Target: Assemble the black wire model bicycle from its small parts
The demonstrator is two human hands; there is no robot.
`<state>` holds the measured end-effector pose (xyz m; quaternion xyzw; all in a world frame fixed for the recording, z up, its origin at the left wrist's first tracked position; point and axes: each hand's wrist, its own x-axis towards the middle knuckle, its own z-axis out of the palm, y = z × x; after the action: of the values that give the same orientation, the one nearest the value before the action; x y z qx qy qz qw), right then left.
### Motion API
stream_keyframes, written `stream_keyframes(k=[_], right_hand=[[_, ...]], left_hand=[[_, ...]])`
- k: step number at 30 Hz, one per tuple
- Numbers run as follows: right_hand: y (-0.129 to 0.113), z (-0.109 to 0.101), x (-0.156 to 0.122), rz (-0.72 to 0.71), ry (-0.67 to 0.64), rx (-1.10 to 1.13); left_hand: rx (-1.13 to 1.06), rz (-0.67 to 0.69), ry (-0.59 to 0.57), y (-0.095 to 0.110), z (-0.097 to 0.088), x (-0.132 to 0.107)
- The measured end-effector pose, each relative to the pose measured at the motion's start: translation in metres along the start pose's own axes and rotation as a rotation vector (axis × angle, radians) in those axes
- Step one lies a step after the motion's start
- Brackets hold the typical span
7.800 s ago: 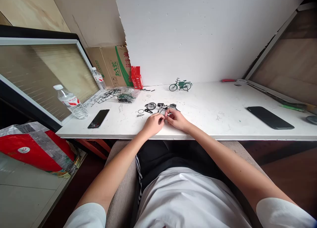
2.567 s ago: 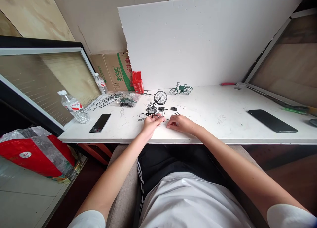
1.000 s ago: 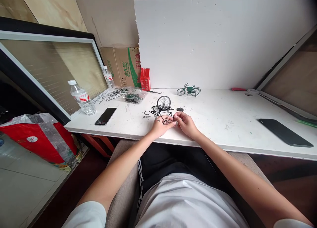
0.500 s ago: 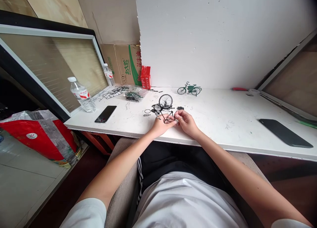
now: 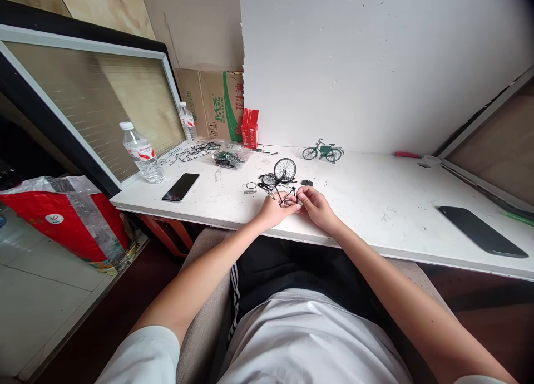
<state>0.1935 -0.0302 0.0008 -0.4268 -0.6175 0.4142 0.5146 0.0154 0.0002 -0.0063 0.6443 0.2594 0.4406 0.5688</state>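
My left hand (image 5: pixel 275 208) holds a black model bicycle frame (image 5: pixel 287 193) near the front edge of the white table (image 5: pixel 375 200); one spoked wheel (image 5: pixel 285 170) of it stands up behind the fingers. My right hand (image 5: pixel 315 205) is pinched against the same frame, fingertips meeting the left hand's. What the pinch holds is too small to make out. A second small wheel (image 5: pixel 269 179) and a black ring (image 5: pixel 251 185) lie just behind.
A finished green model bicycle (image 5: pixel 322 152) stands at the back by the white board. Left lie a phone (image 5: pixel 181 187), two water bottles (image 5: pixel 142 160), part sprues in a bag (image 5: pixel 227 158) and a red box (image 5: pixel 250 128). Another phone (image 5: pixel 481 239) lies right.
The left hand lifted the black frame with its wheel off the table. The right hand came over to it and pinched at it. The view shifted left.
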Motion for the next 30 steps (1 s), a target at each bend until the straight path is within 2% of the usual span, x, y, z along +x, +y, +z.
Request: stream_keyframes(k=[5,19,30], right_hand=[[0.005,-0.001,0.001,-0.016,-0.014,0.023],[-0.001,0.003,0.001,-0.077,-0.001,-0.068],[-0.013,0.006,-0.005,-0.068,0.019,-0.075]], left_hand=[[-0.004,-0.018,0.003,-0.002,-0.001,0.001],[-0.012,-0.056,0.009,-0.005,-0.002,0.002],[-0.04,-0.05,-0.009,-0.004,-0.003,0.0]])
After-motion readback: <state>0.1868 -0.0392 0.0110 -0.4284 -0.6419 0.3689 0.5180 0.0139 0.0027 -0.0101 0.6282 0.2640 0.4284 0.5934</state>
